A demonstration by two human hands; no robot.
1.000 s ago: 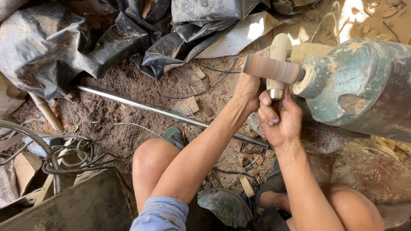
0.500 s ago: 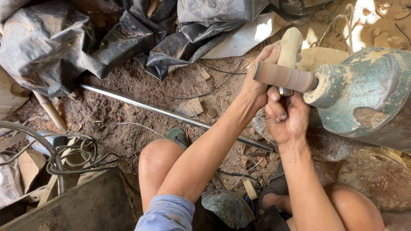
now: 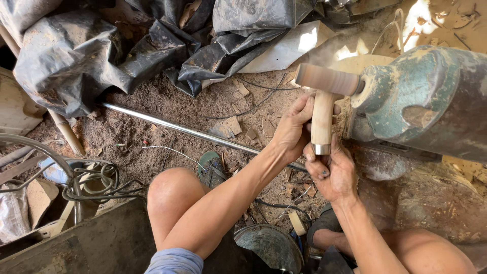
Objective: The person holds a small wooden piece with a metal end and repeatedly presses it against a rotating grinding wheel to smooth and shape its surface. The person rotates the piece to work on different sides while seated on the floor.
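Fingers: left hand (image 3: 293, 131) wraps the upper wooden handle (image 3: 322, 122); right hand (image 3: 332, 171) pinches its metal-ringed lower end.
Handle position: upright, its top pressed against the sanding drum (image 3: 327, 79) on the green motor (image 3: 423, 101).
Change: since a second ago the handle has dropped lower against the drum, presenting a new stretch.
Surroundings: steel rod (image 3: 193, 133) crosses the dirt; black plastic sheeting (image 3: 91, 56) behind; coiled cable (image 3: 89, 182) left; nothing blocks the hands.
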